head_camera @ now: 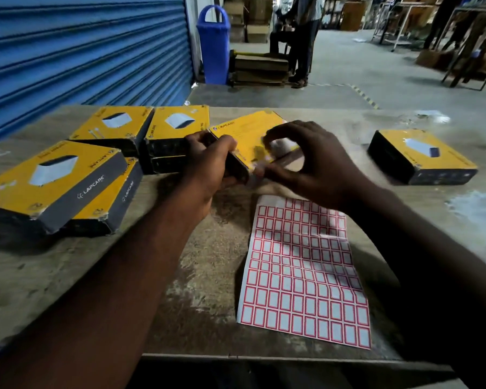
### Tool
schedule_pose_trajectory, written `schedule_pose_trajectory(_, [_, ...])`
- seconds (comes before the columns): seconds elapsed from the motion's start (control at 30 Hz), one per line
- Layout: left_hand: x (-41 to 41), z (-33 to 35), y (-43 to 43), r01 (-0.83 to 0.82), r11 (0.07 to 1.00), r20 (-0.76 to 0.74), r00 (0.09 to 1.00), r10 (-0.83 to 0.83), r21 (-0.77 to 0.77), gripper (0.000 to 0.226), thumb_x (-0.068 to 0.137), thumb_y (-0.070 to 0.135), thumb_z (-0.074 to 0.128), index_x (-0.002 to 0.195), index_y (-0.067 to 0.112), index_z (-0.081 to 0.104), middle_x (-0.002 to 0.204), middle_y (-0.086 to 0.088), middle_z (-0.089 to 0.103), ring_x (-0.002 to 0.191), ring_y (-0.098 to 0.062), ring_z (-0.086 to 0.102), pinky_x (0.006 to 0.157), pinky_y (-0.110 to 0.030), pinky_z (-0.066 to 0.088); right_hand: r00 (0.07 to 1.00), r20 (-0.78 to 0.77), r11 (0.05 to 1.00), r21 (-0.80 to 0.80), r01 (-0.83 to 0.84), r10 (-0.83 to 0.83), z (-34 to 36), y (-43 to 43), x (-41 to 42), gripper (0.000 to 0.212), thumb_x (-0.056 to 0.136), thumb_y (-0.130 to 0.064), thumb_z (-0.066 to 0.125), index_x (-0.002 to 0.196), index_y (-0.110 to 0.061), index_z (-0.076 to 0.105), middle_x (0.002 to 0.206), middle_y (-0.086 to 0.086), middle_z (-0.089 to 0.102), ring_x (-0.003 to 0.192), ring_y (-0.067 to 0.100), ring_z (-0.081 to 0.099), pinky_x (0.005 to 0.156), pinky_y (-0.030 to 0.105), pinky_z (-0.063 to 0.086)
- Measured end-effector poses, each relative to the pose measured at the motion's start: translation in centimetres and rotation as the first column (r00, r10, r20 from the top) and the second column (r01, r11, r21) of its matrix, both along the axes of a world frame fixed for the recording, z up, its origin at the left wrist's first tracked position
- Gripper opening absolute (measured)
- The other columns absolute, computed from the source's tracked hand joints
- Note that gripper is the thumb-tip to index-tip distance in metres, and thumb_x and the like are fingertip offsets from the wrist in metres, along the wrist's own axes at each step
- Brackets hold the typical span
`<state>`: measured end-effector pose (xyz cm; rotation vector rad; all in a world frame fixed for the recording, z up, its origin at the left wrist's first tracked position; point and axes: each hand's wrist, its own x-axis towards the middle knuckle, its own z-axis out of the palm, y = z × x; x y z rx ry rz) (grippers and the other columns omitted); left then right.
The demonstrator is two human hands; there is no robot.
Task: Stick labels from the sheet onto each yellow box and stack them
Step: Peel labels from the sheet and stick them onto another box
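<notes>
My left hand (208,161) grips the yellow box (247,130) by its near-left end, fingers curled round the dark side wall where it meets the yellow face. The box is held tilted above the table (68,276), its length running from that hand toward 1 o'clock.

My right hand (314,167) arches over the box's near-right end, at 3 o'clock from the left hand. Its fingers are bent in a C, neither spread nor flat. The forefinger tip comes down on the yellow face and the thumb lies along the near edge, so the box's corner sits between them. Blur smears that spot and a pale patch shows under the fingertips. I cannot tell whether they pinch a label or only touch the box.

The label sheet (300,273) lies flat on the table at 6 o'clock from my right hand, its rows of red-bordered labels facing up and its far edge just below my palm.

At 9 o'clock a leaning pair (48,178) of yellow boxes rests one on the other. At 11 o'clock a flat box (112,122) lies beside a far stack (180,120), which stands just behind my left knuckles. At 3 o'clock a lone box (421,155) lies well apart from my hands.
</notes>
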<state>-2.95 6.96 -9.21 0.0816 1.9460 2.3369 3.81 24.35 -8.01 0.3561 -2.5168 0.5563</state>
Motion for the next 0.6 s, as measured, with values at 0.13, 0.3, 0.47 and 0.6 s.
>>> schedule_pose_trajectory(0.13, [-0.2, -0.5, 0.1, 0.062, 0.990, 0.061, 0.996, -0.070, 0.123, 0.038, 0.090, 0.014, 0.064, 0.121, 0.010, 0.042, 0.113, -0.022, 0.059, 0.107, -0.036, 0.067, 0.062, -0.036, 0.059, 0.999, 0.022, 0.995, 0.092, 0.032, -0.034, -0.8, -1.0, -0.3, 0.069, 0.075, -0.068, 0.064, 0.128, -0.025, 0.058, 0.128, -0.003, 0.060, 0.119, 0.020, 0.050, 0.098, 0.043, 0.042])
schedule_pose_trajectory(0.3, [0.1, -0.5, 0.6, 0.127, 0.974, 0.100, 0.984, -0.148, 0.190, 0.030, 0.094, 0.010, 0.058, 0.120, 0.007, 0.043, 0.100, -0.019, 0.060, 0.086, -0.027, 0.069, 0.060, -0.033, 0.059, 0.996, -0.031, 0.995, 0.053, 0.086, -0.084, -1.3, -0.2, -1.0, 0.046, 0.081, -0.049, 0.072, 0.120, -0.025, 0.065, 0.117, -0.001, 0.064, 0.110, 0.023, 0.055, 0.090, 0.045, 0.048])
schedule_pose_trajectory(0.47, [0.3, -0.3, 0.0, 0.227, 0.970, 0.169, 0.956, -0.239, 0.087, 0.015, 0.097, 0.020, 0.054, 0.107, 0.008, 0.053, 0.096, -0.015, 0.068, 0.072, -0.021, 0.073, 0.062, -0.030, 0.060, 0.999, -0.003, 0.999, 0.036, 0.037, -0.037, -1.3, 1.1, -1.3, 0.033, 0.085, -0.035, 0.074, 0.116, -0.025, 0.070, 0.114, 0.000, 0.068, 0.104, 0.020, 0.058, 0.083, 0.027, 0.042])
schedule_pose_trajectory(0.6, [0.8, 0.4, -0.7, 0.315, 0.944, 0.179, 0.939, -0.294, -0.100, 0.023, 0.102, 0.029, 0.047, 0.109, 0.009, 0.057, 0.091, -0.018, 0.071, 0.059, -0.017, 0.070, 0.051, -0.022, 0.056, 0.998, 0.070, 1.000, -0.011, 0.009, -0.008, -1.0, 2.0, -1.2, 0.035, 0.079, -0.038, 0.079, 0.111, -0.024, 0.073, 0.108, -0.003, 0.067, 0.093, 0.012, 0.060, 0.079, 0.033, 0.054])
